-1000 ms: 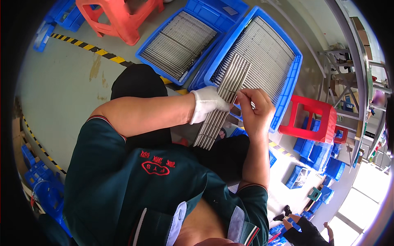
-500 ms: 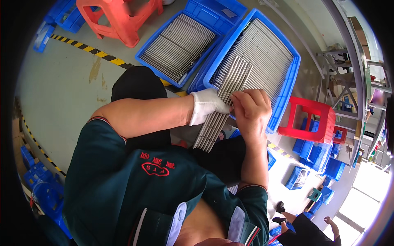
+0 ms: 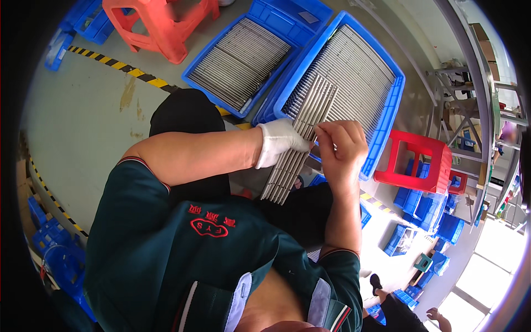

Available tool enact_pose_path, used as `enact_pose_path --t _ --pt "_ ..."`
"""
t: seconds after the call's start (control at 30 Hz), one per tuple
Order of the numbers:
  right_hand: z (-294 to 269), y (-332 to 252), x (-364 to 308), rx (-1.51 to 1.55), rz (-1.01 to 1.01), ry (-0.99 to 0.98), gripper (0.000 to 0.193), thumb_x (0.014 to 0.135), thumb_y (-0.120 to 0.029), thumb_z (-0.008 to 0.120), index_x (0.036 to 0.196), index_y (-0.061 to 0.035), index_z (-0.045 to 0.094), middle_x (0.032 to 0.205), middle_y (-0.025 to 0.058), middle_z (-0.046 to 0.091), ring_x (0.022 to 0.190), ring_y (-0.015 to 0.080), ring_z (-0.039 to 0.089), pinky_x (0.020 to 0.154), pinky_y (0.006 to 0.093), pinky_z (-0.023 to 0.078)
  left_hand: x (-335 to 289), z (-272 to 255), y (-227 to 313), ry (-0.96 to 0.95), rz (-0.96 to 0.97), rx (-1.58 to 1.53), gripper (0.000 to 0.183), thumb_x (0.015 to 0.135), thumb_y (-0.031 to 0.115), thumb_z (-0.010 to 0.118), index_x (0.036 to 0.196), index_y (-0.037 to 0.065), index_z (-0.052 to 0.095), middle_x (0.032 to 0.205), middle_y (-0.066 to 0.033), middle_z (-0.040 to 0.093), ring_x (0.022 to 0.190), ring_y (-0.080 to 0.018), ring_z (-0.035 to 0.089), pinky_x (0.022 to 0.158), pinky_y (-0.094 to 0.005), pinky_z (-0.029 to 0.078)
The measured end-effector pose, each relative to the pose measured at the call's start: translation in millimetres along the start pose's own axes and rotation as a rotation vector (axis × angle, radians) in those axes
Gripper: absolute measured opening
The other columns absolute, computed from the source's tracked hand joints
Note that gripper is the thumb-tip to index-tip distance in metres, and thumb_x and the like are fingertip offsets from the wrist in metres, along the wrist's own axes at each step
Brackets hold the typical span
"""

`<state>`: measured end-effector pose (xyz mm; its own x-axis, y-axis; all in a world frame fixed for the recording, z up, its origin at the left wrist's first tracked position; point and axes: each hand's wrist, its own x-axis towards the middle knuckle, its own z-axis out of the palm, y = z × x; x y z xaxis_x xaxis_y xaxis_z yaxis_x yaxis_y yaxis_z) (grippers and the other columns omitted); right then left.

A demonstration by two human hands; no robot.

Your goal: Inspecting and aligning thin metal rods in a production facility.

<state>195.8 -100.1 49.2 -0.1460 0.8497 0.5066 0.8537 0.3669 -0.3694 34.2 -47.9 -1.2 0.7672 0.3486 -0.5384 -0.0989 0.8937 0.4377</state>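
My left hand [image 3: 278,143], in a white glove, is closed around a flat bundle of slim metal rods [image 3: 316,102]. The bundle slants from over the big blue crate down toward my lap, and dark marks cross the rods. My bare right hand [image 3: 345,148] is beside the bundle's right edge, thumb and forefinger pinched together; whatever is between them is too small to make out. Behind the rods stands the big blue crate [image 3: 394,105], filled with rows of similar metal rods [image 3: 354,69].
A lower blue crate [image 3: 191,71] of rods stands to the left of the big one. An orange stool [image 3: 157,33] is at the upper left, a red stool [image 3: 440,160] at the right. Yellow-black tape [image 3: 119,66] crosses the floor. Another person [image 3: 398,315] is at the lower right.
My right hand has shifted slightly to the right, its fingertips a little off the rods' edge. The bundle and my left hand have barely moved. The other person has moved down and left.
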Motion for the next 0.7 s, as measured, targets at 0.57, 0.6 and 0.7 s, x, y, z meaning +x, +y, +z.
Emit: enact_pose_path --t 0.57,0.6,0.7 --pt "5.0 -3.2 4.3 0.055 0.01 0.023 0.011 0.076 -0.006 0.082 0.083 -0.0085 0.074 0.078 0.0034 0.067 0.073 0.0252 0.063 0.068 0.0388 0.048 4.9 -2.1 -3.8 0.051 0.017 0.102 0.022 0.089 -0.001 0.069 0.11 0.001 0.068 0.091 -0.0123 0.07 0.079 -0.0263 0.072 0.067 -0.0479 0.065" --pt "4.7 -4.3 4.5 0.05 -0.007 0.035 0.012 0.076 -0.006 0.082 0.083 -0.0089 0.073 0.079 0.0031 0.067 0.074 0.0251 0.062 0.068 0.0388 0.048 5.2 -2.1 -5.1 0.052 0.009 0.083 0.022 0.088 -0.002 0.069 0.11 0.001 0.068 0.092 -0.0126 0.07 0.079 -0.0263 0.072 0.066 -0.0472 0.065" --pt "1.6 -10.7 4.4 -0.118 -0.078 -0.013 0.012 0.076 -0.006 0.083 0.082 -0.0074 0.072 0.078 0.0046 0.067 0.074 0.0256 0.063 0.07 0.0383 0.048 4.1 -0.7 -6.1 0.072 0.007 0.078 0.023 0.088 -0.004 0.067 0.111 0.0 0.068 0.093 -0.0138 0.07 0.081 -0.027 0.073 0.066 -0.0461 0.065"
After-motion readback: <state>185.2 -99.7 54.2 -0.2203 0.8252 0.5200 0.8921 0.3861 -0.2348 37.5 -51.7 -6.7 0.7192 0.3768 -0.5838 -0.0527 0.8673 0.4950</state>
